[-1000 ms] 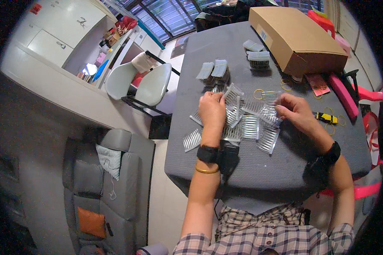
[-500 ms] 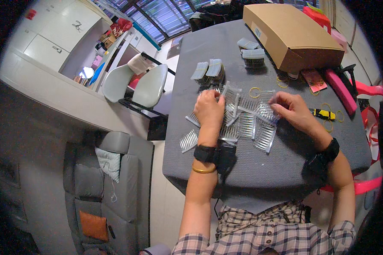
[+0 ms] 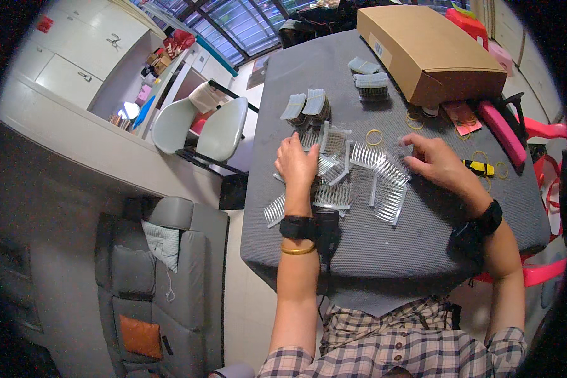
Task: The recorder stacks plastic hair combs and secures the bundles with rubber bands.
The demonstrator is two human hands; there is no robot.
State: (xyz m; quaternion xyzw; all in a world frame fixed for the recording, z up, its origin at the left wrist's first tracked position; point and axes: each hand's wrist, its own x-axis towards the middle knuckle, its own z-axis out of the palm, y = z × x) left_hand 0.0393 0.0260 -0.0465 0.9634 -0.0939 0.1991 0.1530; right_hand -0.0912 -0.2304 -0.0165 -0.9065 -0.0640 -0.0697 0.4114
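Several clear plastic hair combs (image 3: 390,203) lie in a loose, overlapping spread on the grey cloth-covered table (image 3: 409,252). My left hand (image 3: 297,162) is palm down over the left side of the spread, fingers bent. Its fingertips are hidden, so a grip on a comb cannot be made out. At the right edge of the spread, my right hand (image 3: 436,162) hovers with thumb and forefinger apart; no comb shows plainly between them. Beyond the left hand stand two banded bundles of combs (image 3: 317,103), and further bundles (image 3: 372,85) sit farther back.
A brown cardboard box (image 3: 431,53) takes up the far right of the table. Near it lie yellow rubber bands (image 3: 374,137), a pink packet (image 3: 463,120), a long pink object (image 3: 503,133) and a yellow-black tool (image 3: 479,167). A chair (image 3: 219,129) stands beyond the table's left side.
My left hand has shifted left and slightly nearer, showing more combs beside it. My right hand has moved slightly right, its thumb and forefinger wider apart. Some combs in the middle lie differently.
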